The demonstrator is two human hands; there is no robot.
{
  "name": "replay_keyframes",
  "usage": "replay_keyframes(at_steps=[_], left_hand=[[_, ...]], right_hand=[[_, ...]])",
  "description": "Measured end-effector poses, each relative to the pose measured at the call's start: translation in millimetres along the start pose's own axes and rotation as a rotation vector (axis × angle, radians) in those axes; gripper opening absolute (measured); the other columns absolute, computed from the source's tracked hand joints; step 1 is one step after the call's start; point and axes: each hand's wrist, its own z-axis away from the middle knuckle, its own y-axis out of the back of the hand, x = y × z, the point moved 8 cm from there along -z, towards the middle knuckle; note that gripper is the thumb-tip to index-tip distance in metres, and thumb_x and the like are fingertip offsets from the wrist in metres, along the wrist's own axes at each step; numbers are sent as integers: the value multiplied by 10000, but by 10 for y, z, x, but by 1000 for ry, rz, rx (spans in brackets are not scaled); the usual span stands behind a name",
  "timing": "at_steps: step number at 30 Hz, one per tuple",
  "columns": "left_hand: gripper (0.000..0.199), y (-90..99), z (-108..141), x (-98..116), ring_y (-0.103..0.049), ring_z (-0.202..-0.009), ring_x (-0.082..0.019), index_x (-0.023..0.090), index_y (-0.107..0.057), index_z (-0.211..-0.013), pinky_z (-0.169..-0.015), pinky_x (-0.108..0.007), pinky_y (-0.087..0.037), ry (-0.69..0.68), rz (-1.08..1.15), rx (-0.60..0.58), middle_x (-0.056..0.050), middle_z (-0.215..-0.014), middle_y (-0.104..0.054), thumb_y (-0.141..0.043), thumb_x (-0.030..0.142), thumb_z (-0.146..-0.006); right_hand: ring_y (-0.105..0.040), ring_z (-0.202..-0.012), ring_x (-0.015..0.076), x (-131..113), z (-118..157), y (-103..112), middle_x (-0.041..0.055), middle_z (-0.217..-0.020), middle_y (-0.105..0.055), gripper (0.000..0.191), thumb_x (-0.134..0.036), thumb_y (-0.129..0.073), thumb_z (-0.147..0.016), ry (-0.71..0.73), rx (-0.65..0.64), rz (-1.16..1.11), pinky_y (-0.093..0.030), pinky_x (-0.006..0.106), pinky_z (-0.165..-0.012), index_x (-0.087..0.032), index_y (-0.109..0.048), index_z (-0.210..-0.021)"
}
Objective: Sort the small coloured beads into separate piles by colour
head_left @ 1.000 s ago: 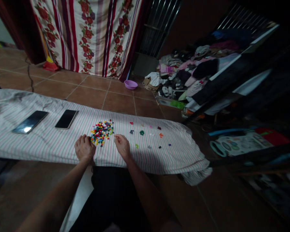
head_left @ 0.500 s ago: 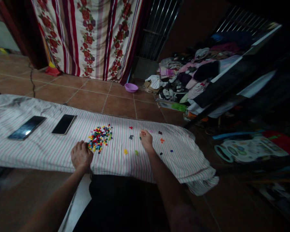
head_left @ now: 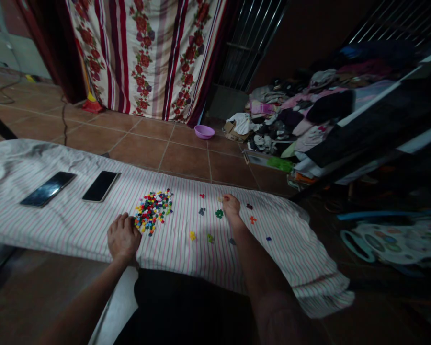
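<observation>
My left hand (head_left: 124, 235) lies on the striped cloth (head_left: 75, 225), fingers stretched out, against the left edge of a heap of small multicoloured beads (head_left: 153, 211). My right hand (head_left: 232, 207) is over the cloth to the right of the heap, its fingertips pinched together. What they hold, if anything, is too small to make out. Just below those fingertips sits a green bead cluster (head_left: 219, 213). Around it lie small groups of red (head_left: 202, 196), grey (head_left: 201, 211), yellow (head_left: 192, 235), lime (head_left: 210, 238), orange (head_left: 252, 220), dark maroon (head_left: 249, 206) and blue beads (head_left: 268, 238).
Two phones (head_left: 100, 186) (head_left: 48, 189) lie on the cloth at the left. Beyond the table, a purple basin (head_left: 204, 132) stands on the tiled floor before a flowered curtain (head_left: 161, 57). A heap of clothes (head_left: 298, 105) fills the back right.
My right hand has moved from the green beads slightly up and right, uncovering the green cluster. My left hand stays beside the heap. The camera view has shifted a little.
</observation>
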Motion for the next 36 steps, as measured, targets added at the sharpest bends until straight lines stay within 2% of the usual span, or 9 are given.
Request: replay_keyframes(at_steps=[6,11,18,22,27,30,33,36], left_hand=[[249,11,7,2,-510,-1289,-301,197,-656,-1043,-1065,-475,-374,-4,-10,10,-127,-1290,-646,-496,211,-853],[260,6,4,5,-514,-1281,-309,184,-661,-1047,-1063,-485,-379,6,-14,-2,-144,-1285,-646,-484,206,-858],[251,6,6,5,-514,-1282,-304,185,-660,-1040,-1077,-478,-371,6,1,14,-138,-1291,-644,-492,206,-856],[262,7,0,5,-515,-1282,-301,171,-663,-1046,-1078,-469,-370,17,5,7,-143,-1292,-645,-477,195,-863],[274,-27,-14,-8,-497,-1299,-306,161,-666,-1064,-1087,-474,-356,28,23,-24,-155,-1312,-633,-476,198,-870],[276,-35,-17,-12,-496,-1300,-307,161,-671,-1066,-1082,-469,-357,23,13,-19,-148,-1313,-635,-472,198,-878],[286,-34,-16,-5,-496,-1299,-311,155,-674,-1074,-1076,-471,-360,10,11,-21,-152,-1316,-636,-464,194,-885],[290,-27,-11,2,-495,-1296,-313,160,-684,-1070,-1070,-482,-363,2,36,-25,-161,-1305,-640,-453,199,-899]], right_hand=[[-693,-870,200,36,-71,-106,71,-872,-769,262,-135,-549,-761,3,-42,-1,-505,277,-823,-199,-780,-868],[-701,-906,203,50,-57,-142,96,-949,-770,313,-120,-522,-778,-1,-65,-6,-509,278,-845,-175,-792,-926],[-677,-968,220,7,46,42,108,-993,-746,401,-123,-453,-794,7,-19,2,-497,310,-908,-151,-772,-1034],[-653,-982,222,-207,199,160,132,-1017,-716,395,-131,-434,-783,82,35,-42,-482,315,-947,-140,-770,-989],[-636,-963,215,-706,698,15,100,-994,-709,356,-152,-442,-811,276,-38,-205,-486,344,-956,-184,-759,-969],[-641,-926,201,-1036,1169,-210,83,-988,-694,317,-168,-473,-833,398,-138,-304,-511,328,-902,-200,-755,-974],[-640,-860,181,-1330,1667,-502,69,-977,-667,283,-195,-510,-870,500,-304,-331,-531,295,-813,-209,-754,-1012],[-633,-915,179,-1582,2068,-701,60,-1009,-648,284,-182,-524,-898,589,-414,-295,-525,293,-845,-233,-752,-1059]])
